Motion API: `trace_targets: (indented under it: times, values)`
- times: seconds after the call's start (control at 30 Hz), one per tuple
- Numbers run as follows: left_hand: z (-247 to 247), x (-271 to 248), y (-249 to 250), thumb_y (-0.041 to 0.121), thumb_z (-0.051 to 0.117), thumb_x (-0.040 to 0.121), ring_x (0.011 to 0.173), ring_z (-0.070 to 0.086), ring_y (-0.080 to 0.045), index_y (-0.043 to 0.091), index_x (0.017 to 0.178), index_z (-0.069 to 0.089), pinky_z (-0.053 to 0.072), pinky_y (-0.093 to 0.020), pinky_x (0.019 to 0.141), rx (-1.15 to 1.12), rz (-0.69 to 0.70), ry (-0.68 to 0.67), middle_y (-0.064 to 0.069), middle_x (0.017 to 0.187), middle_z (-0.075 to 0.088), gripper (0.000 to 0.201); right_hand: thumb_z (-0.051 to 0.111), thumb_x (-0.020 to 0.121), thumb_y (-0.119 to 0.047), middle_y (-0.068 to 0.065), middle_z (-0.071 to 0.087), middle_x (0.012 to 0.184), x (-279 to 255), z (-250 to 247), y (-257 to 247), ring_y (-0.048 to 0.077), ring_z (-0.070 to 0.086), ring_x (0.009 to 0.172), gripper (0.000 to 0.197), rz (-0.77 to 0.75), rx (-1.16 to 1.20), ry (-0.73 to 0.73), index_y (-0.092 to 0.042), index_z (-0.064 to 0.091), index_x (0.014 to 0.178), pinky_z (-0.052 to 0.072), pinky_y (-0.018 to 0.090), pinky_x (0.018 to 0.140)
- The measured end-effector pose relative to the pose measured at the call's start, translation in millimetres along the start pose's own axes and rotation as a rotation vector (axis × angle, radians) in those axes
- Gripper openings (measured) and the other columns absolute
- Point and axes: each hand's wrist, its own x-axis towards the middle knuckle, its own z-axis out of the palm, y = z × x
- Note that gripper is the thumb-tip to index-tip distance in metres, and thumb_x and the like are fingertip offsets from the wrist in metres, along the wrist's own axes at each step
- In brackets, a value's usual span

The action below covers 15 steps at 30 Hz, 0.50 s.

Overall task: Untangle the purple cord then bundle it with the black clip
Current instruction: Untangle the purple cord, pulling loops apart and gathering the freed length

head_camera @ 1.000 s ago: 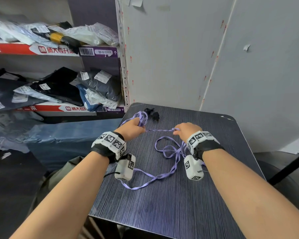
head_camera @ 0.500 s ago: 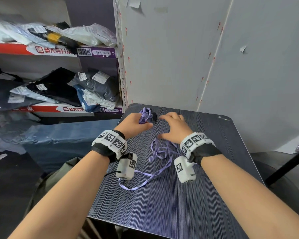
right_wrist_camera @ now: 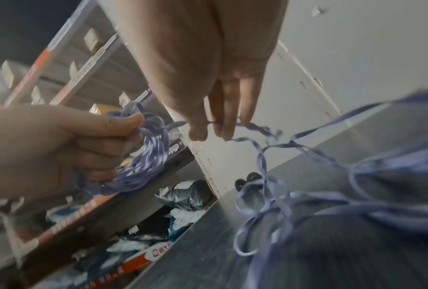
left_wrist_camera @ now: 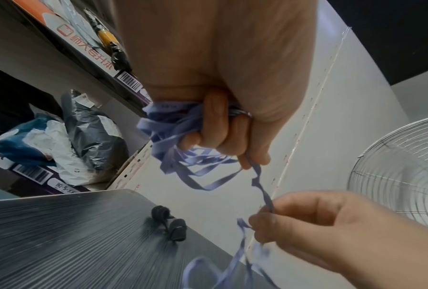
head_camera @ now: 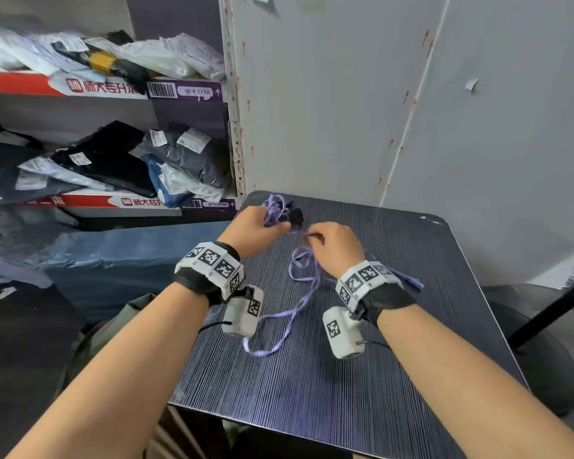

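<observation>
Broadly, dark ribbed table (head_camera: 312, 392) with rounded corners, fine striped grain, far edge butted against a pale flat wall panel (head_camera: 345, 111); bare surface near and to the right. Left of it, metal shelving (head_camera: 113, 91) stuffed with crinkled plastic parcels. Flat purple cord (head_camera: 299, 293) — ribbon-like, soft — trailing in loose loops across the table's middle, long run heading from the near-left toward the far edge. Left hand (head_camera: 256, 230) fisted round a wad of gathered coils, raised over the far-left corner. Right hand (head_camera: 335, 246) just beside it, thumb and fingertips (right_wrist_camera: 220, 129) pinching a short twisted span strung between the two. Black clip (left_wrist_camera: 169, 224) — small, two rounded lobes — lying apart near the far edge.
</observation>
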Motion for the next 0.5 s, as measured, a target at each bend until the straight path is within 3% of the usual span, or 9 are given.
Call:
trace_targets:
  times: [0.07,0.13,0.17,0.2,0.27,0.3,0.4,0.5]
  values:
    - [1,0,-5,0.029,0.061,0.089,0.048,0.029,-0.013,0.017,0.057,0.032,0.023,-0.026,0.048,-0.015,-0.018,0.007,0.001,0.054,0.03,0.045,0.049,0.094,-0.022,0.001,0.065,0.09,1,0,1,0.016,0.058,0.069,0.019,-0.03,-0.069,-0.069,-0.016,0.067,0.097,0.043,0.026,0.055]
    - [4,0,-6,0.029,0.061,0.089,0.049,0.029,-0.014,0.016,0.057,0.032,0.024,-0.027,0.049,-0.02,-0.027,0.001,0.001,0.054,0.031,0.045,0.046,0.095,-0.026,0.005,0.058,0.097,3,1,3,0.019,0.052,0.09,0.02,-0.036,-0.139,-0.159,-0.014,0.061,0.088,0.043,0.03,0.076]
    - [6,0,-6,0.03,0.061,0.089,0.049,0.029,-0.014,0.017,0.057,0.032,0.024,-0.027,0.049,-0.017,-0.03,0.0,0.001,0.055,0.031,0.046,0.045,0.095,-0.029,0.005,0.053,0.094,4,1,3,0.018,0.045,0.095,0.025,-0.022,-0.163,-0.205,-0.014,0.055,0.077,0.038,0.035,0.088]
    - [7,0,-6,0.03,0.061,0.089,0.049,0.029,-0.014,0.017,0.057,0.031,0.024,-0.027,0.049,-0.014,-0.031,0.0,0.001,0.054,0.031,0.046,0.045,0.095,-0.032,0.003,0.049,0.085,5,1,3,0.016,0.042,0.09,0.034,-0.007,-0.175,-0.241,-0.015,0.047,0.066,0.035,0.036,0.092]
    - [8,1,-7,0.031,0.061,0.089,0.049,0.029,-0.014,0.017,0.057,0.03,0.023,-0.027,0.049,-0.013,-0.034,0.014,0.001,0.055,0.03,0.047,0.044,0.096,-0.036,0.002,0.044,0.063,10,0,5,0.018,0.045,0.068,0.046,0.038,-0.149,-0.305,-0.015,0.038,0.055,0.041,0.034,0.075]
    - [7,2,-9,0.031,0.061,0.089,0.05,0.029,-0.015,0.016,0.057,0.03,0.023,-0.028,0.049,-0.014,-0.039,0.026,0.0,0.055,0.03,0.047,0.044,0.096,-0.038,0.004,0.046,0.057,12,-1,7,0.02,0.047,0.06,0.048,0.064,-0.119,-0.346,-0.013,0.041,0.055,0.041,0.032,0.066]
    - [5,5,-14,0.032,0.06,0.089,0.051,0.029,-0.016,0.015,0.059,0.029,0.024,-0.029,0.051,-0.02,-0.045,0.041,-0.001,0.057,0.03,0.047,0.047,0.095,-0.039,0.014,0.059,0.061,16,-7,13,0.016,0.062,0.052,0.043,0.125,0.048,-0.467,-0.007,0.054,0.068,0.044,0.028,0.057]
    - [6,5,-16,0.033,0.059,0.09,0.052,0.028,-0.017,0.016,0.059,0.028,0.023,-0.03,0.052,-0.008,-0.045,0.06,-0.002,0.057,0.03,0.047,0.048,0.095,-0.039,0.004,0.053,0.058,19,-16,13,0.006,0.059,0.042,0.033,0.133,0.1,-0.558,-0.011,0.05,0.077,0.038,0.024,0.048]
